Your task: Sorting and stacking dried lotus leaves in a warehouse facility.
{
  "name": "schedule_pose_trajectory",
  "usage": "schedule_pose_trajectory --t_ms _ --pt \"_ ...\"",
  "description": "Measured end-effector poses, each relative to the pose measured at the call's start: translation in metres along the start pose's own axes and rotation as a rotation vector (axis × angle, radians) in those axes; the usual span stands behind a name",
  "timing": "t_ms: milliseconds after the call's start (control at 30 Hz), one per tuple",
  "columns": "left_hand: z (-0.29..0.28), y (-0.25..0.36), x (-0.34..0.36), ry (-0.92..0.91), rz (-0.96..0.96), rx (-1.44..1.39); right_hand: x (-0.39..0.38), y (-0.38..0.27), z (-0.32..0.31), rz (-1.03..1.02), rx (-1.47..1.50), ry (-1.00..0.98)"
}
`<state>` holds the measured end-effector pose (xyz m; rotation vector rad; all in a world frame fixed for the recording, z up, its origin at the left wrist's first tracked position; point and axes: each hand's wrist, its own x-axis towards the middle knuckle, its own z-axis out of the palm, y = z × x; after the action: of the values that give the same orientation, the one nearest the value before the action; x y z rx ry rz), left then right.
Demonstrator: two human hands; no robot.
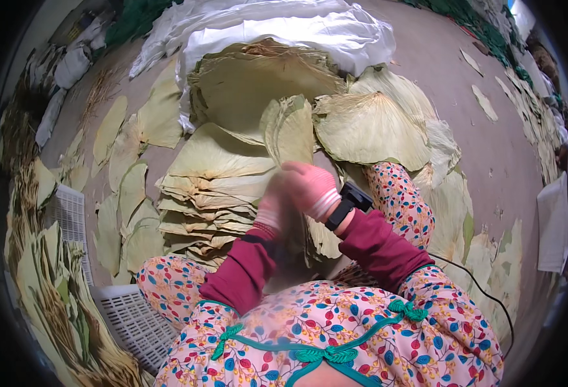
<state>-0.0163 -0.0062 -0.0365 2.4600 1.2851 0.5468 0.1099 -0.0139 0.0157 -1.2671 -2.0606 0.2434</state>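
My right hand point(313, 188), in a pink glove with white cuff stripes and a black wrist device point(350, 205), is closed round a folded dried leaf, apparently lotus point(288, 132). The leaf stands upright above my hands, and leaf edges show below them. Close beside it, my left hand point(274, 201), also gloved in pink, is blurred, and its fingers cannot be made out. A layered stack of folded pale-green leaves point(223, 174) lies left of my hands. Large fan-shaped leaves point(374, 129) spread out to the right. Beyond my hands, a thick pile of leaves point(252, 87) sits against white sheeting.
The white sheeting point(284, 29) bunches up at the far side. Plastic crates point(136, 316) and bundled leaves point(65, 303) stand at the left. Loose leaves point(158, 116) litter the floor on both sides. A black cable point(484, 290) runs down at my right.
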Motion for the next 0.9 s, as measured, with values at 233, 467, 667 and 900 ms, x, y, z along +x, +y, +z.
schedule_pose_trajectory --t_ms 233,467,667,900 --pt "0.001 -0.029 0.000 0.288 -0.778 -1.851 0.027 0.001 -0.090 0.370 0.898 0.438" --pt "0.027 -0.055 0.001 -0.019 -0.638 -1.634 0.005 -0.014 -0.262 0.235 0.579 0.727" --pt "0.015 0.000 0.021 -0.100 -0.664 -0.656 -0.026 0.036 -0.197 0.276 0.478 0.669" --pt "0.002 -0.020 0.037 -0.095 -0.588 -0.353 -0.041 0.069 -0.076 0.225 0.356 0.435"
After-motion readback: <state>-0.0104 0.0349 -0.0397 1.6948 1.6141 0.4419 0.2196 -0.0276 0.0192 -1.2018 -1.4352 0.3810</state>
